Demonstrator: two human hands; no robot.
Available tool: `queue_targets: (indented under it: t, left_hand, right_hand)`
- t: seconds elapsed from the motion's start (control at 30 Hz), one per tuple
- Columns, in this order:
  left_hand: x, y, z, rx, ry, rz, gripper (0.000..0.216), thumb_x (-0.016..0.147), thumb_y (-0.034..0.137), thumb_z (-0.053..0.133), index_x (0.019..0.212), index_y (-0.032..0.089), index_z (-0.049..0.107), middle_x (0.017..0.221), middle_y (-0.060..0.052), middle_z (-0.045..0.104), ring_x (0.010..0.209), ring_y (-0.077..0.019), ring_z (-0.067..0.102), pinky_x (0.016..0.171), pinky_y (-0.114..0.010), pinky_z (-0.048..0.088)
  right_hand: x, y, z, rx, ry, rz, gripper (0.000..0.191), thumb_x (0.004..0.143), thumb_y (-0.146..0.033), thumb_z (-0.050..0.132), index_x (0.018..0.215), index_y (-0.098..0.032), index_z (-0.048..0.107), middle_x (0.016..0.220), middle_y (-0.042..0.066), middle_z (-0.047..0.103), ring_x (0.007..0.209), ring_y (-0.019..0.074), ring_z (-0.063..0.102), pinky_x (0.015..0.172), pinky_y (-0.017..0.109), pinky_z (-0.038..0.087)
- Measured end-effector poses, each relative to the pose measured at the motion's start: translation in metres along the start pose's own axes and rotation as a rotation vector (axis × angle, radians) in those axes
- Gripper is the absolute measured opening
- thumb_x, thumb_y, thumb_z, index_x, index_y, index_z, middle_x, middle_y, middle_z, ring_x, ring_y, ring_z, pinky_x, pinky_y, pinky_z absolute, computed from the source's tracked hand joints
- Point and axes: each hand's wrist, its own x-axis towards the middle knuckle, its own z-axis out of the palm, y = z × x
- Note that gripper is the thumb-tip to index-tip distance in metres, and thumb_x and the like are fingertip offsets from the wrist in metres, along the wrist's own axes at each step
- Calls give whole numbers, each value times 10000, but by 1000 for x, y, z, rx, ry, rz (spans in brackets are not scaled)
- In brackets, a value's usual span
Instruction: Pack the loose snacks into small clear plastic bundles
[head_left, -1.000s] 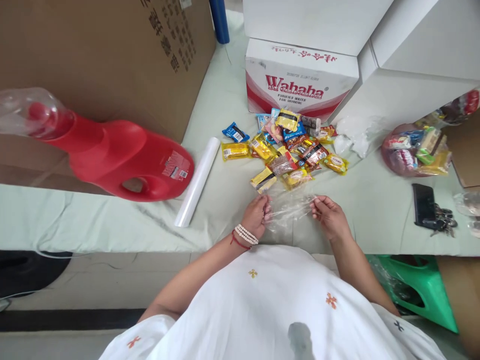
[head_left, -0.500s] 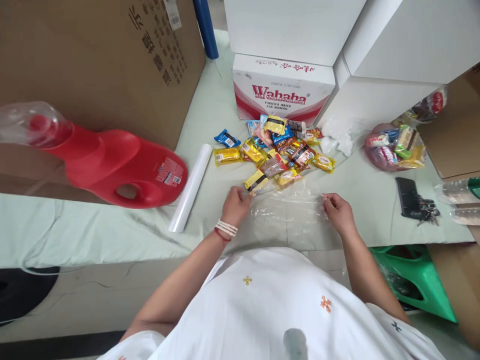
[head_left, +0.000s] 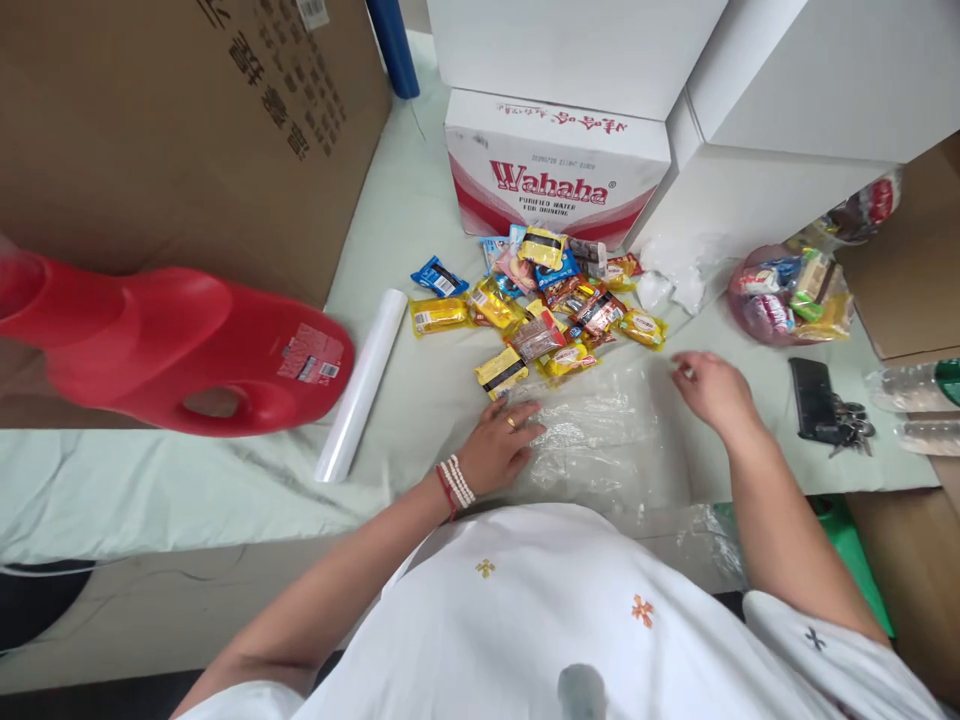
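Observation:
A clear plastic bag (head_left: 592,440) lies spread on the cloth in front of me. My left hand (head_left: 501,445) rests on its left part, fingers apart. My right hand (head_left: 712,390) is just beyond the bag's upper right edge, its fingers loosely bent and slightly apart, and I see nothing held in them. Wrapped snacks in a loose pile lie behind the bag; a yellow and black packet (head_left: 502,373) is nearest my left hand, and a yellow packet (head_left: 643,327) is nearest my right.
A red jug (head_left: 187,340) and a white roll (head_left: 361,385) lie to the left. The Wahaha carton (head_left: 555,185) stands behind the snacks. On the right are a pink bowl of snacks (head_left: 780,300), a phone (head_left: 812,395) and keys (head_left: 853,425).
My left hand has moved right and nearer me, its fingers spreading on the plastic. My right hand has moved right and slightly up, away from the bag edge it was pinching.

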Motion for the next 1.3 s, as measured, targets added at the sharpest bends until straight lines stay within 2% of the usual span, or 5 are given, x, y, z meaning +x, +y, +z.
queue_targets:
  t: [0.23, 0.57, 0.77, 0.93, 1.3]
  left_hand:
    - [-3, 12, 8, -57, -116, 53, 414, 910, 296, 624, 1321, 253, 648, 1571, -123, 519, 1497, -332, 413, 1255, -654, 48]
    - [-5, 5, 9, -77, -143, 78, 538, 927, 437, 660, 1428, 262, 574, 1625, -126, 445, 1522, -318, 369, 1260, -649, 32]
    - [-4, 5, 10, -85, -142, 60, 576, 887, 414, 708, 1430, 278, 572, 1620, -121, 452, 1512, -320, 386, 1260, -641, 33]
    - [-5, 5, 10, -83, -116, 12, 724, 872, 463, 711, 1528, 271, 470, 1645, -140, 407, 1512, -316, 389, 1269, -600, 76]
    - [2, -15, -3, -50, -101, -57, 835, 765, 351, 782, 1523, 190, 471, 1687, -174, 303, 1570, -372, 246, 1267, -605, 195]
  right_hand:
    - [104, -98, -16, -167, -173, -499, 543, 988, -191, 442, 1526, -246, 491, 1526, 120, 508, 1263, 311, 570, 911, 365, 496]
    - [56, -19, -16, -154, -120, -85, 619, 858, -392, 654, 1435, -188, 560, 1288, 168, 598, 1077, 329, 633, 800, 364, 505]
    - [92, -79, -12, -107, -178, -549, 587, 897, -230, 569, 1483, -252, 529, 1495, 105, 542, 1186, 285, 631, 862, 330, 497]
    - [115, -110, -1, -349, -327, -526, 593, 857, -244, 637, 1445, -240, 565, 1414, 142, 621, 1009, 305, 699, 764, 342, 486]
    - [6, -47, -62, -88, -94, -354, 501, 826, -357, 670, 1293, -187, 611, 1222, 129, 678, 1060, 296, 659, 825, 330, 491]
